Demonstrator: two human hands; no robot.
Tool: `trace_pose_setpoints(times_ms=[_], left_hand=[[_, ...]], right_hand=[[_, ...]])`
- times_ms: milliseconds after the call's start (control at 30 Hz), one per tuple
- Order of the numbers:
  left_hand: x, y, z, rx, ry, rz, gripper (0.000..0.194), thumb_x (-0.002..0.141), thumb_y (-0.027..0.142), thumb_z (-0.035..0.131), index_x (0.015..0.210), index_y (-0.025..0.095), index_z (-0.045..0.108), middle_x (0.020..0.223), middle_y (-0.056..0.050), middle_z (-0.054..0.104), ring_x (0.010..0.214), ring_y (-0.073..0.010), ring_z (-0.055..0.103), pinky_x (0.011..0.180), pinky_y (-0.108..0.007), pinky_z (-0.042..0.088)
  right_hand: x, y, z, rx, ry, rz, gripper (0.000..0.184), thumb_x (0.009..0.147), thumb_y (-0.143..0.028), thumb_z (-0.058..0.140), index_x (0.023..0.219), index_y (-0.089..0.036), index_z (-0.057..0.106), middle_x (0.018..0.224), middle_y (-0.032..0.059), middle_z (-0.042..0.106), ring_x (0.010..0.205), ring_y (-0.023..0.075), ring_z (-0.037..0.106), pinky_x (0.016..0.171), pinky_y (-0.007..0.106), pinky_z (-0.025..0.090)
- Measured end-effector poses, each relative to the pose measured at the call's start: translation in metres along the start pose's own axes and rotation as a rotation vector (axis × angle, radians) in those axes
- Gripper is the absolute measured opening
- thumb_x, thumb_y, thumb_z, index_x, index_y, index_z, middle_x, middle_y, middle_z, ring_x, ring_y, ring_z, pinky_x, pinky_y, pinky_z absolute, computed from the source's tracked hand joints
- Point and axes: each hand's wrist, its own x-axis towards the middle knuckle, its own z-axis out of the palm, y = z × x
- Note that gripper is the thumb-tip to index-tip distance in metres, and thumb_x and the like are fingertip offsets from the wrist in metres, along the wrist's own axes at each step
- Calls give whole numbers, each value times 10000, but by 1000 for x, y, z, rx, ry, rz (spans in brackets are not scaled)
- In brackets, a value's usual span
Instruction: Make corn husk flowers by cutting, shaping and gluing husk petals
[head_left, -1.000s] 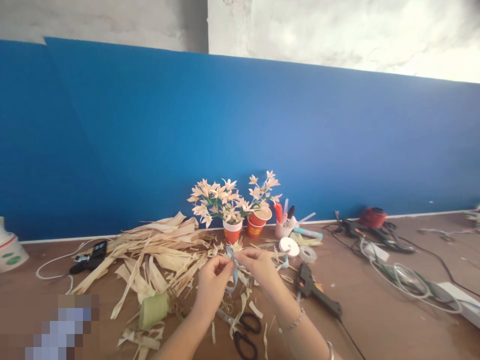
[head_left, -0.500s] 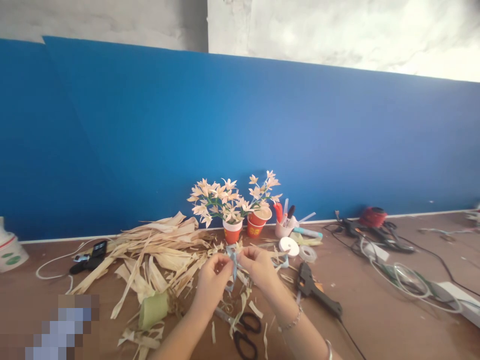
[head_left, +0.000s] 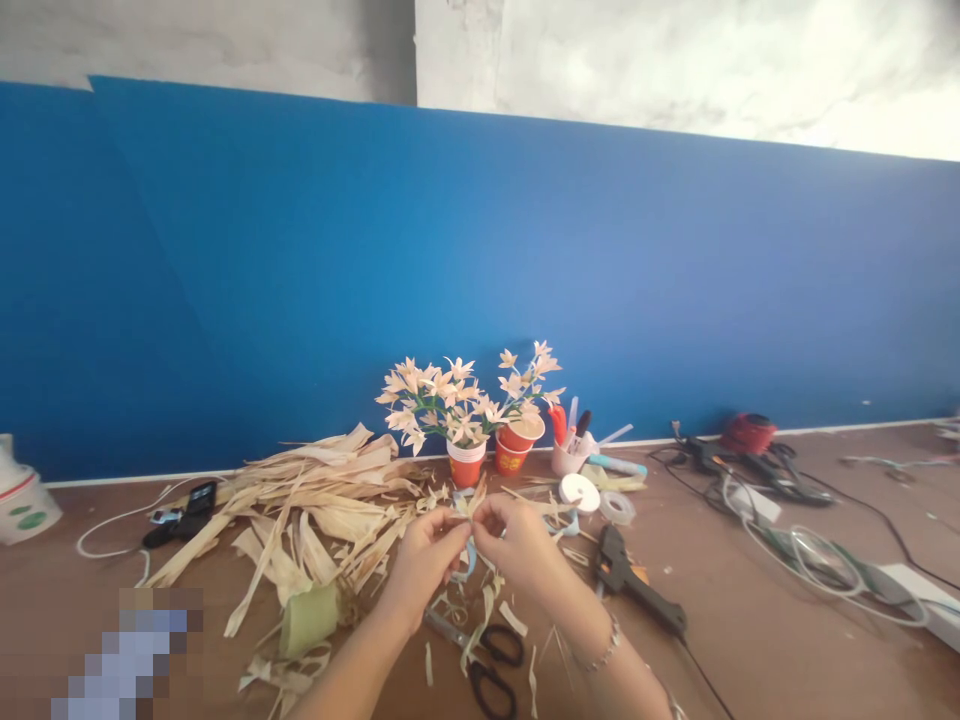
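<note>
My left hand (head_left: pixel 427 552) and my right hand (head_left: pixel 514 540) meet in the middle with fingertips pinched together. Between them is a light blue ribbon (head_left: pixel 468 562), its loop hanging below the fingers. Pale petals of a small husk flower (head_left: pixel 471 500) show just above the fingertips; whether it is attached to the ribbon is hard to tell. Directly behind stands a red paper cup (head_left: pixel 466 468) with pale husk flowers (head_left: pixel 442 390). Black-handled scissors (head_left: pixel 493 665) lie under my wrists among husk scraps.
A heap of dried corn husks (head_left: pixel 322 490) spreads to the left, with a green roll (head_left: pixel 309 618) in front. To the right lie a white disc (head_left: pixel 579 492), a clear tape roll (head_left: pixel 616 508) and a black glue gun (head_left: pixel 637 582). Cables (head_left: pixel 810 570) sprawl farther right.
My fingertips have drawn closer together, and my right hand has turned slightly. Less of the blue ribbon shows between them. The things on the table stay where they were.
</note>
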Motion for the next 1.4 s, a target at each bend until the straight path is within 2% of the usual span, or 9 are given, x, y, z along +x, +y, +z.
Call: trace_pose_setpoints(times_ms=[200,367,500,567,700,833,1000,1167,1400], left_hand=[[1,-6,0,-199,9,-5,262,675,387,689,699,141,601,491,51,493,429,-49,406,397,-148,277],[-2,-1,2,-151,83,-39,322,639,443,714,709,155,590,417,75,446,360,-42,330,350,-154,163],[-1,3,1,-153,94,-18,306,631,422,715,685,145,594,412,71,451,377,-43,343,371,-154,199],[1,3,0,-154,86,24,288,639,402,709,671,140,593,440,66,466,400,-42,356,388,-154,221],[2,2,-1,-135,55,92,257,681,377,676,659,138,583,480,54,500,417,-43,358,407,-164,235],[0,3,0,-117,-25,126,229,748,345,611,650,143,564,536,17,577,434,-55,419,429,-174,261],[-2,4,1,-159,-38,129,218,737,339,621,653,154,540,504,38,538,424,-54,412,436,-178,272],[-2,3,0,-182,17,94,266,685,394,663,669,167,526,465,72,454,398,-49,355,408,-172,218],[-3,7,-1,-43,174,96,239,657,377,679,673,173,556,397,106,356,383,-52,292,410,-171,225]], right_hand=[[-2,-2,8,157,45,-30,130,735,-135,505,818,-176,596,747,34,675,690,168,622,648,260,451],[-3,1,13,206,86,-27,198,742,-151,532,929,-199,580,665,2,648,598,160,595,590,265,433],[0,2,12,341,77,50,166,702,-201,607,866,-185,585,658,-1,629,603,150,577,565,253,428],[2,3,9,481,-8,148,154,698,-277,638,795,-171,584,645,2,615,579,136,561,511,232,408],[4,6,2,735,-271,345,305,740,-447,614,717,-143,603,623,17,617,522,104,541,417,187,304],[4,10,0,988,-439,419,285,689,-405,693,714,-130,626,583,-10,589,508,75,516,403,167,248],[3,12,5,1230,-569,516,288,583,-337,784,656,-132,594,549,-43,536,481,50,462,407,154,233],[3,11,11,1198,-449,451,257,578,-322,775,636,-135,609,534,-27,561,472,56,449,410,168,218],[0,-1,12,850,-148,333,263,607,-344,732,576,-151,557,521,-32,557,434,58,406,420,189,280]])
